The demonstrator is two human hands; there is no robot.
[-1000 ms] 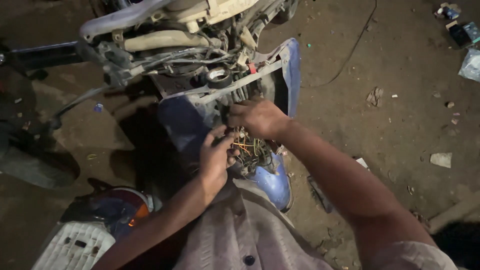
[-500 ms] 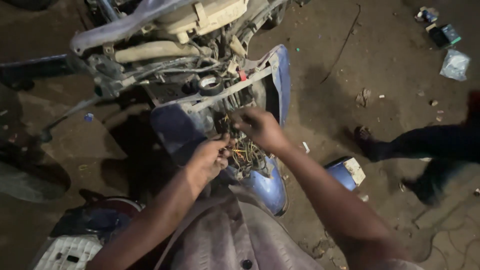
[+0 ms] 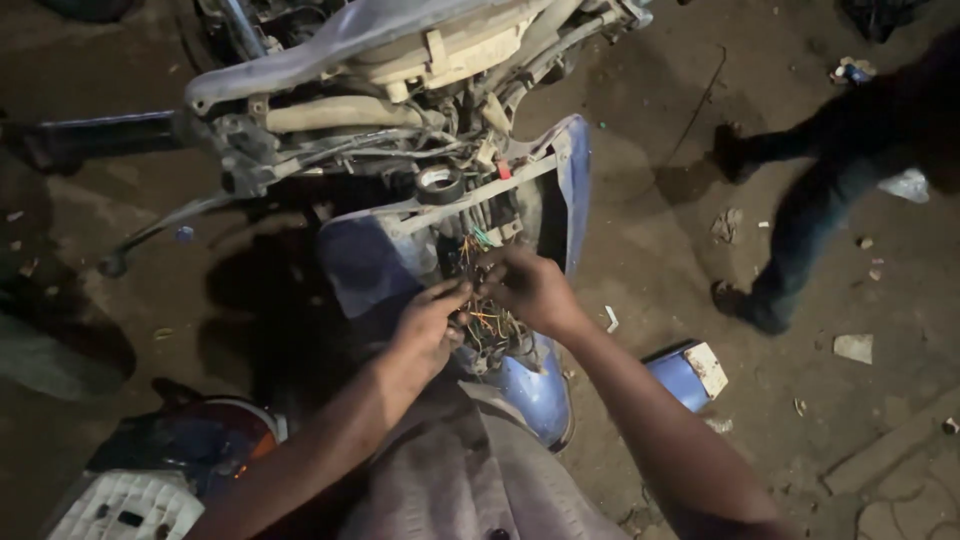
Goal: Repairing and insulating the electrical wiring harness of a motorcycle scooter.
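Head view: left hand (image 3: 425, 325) and right hand (image 3: 525, 290) pinching thin, limp scooter wiring bundle (image 3: 487, 322); likely fragile, best gripped by insulation.

Blue scooter panel (image 3: 560, 190), orange and green wires (image 3: 490, 325), grey shirt (image 3: 470, 470)

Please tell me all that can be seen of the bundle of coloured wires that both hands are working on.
The wire bundle is a tangle of thin insulated wires, mostly orange and yellow with some green near the top. It hangs in the opened front of a blue scooter body, below a grey bracket. The left hand pinches wires from the left and the right hand from the upper right. The wires look loose and unsorted; their ends are too small to make out.
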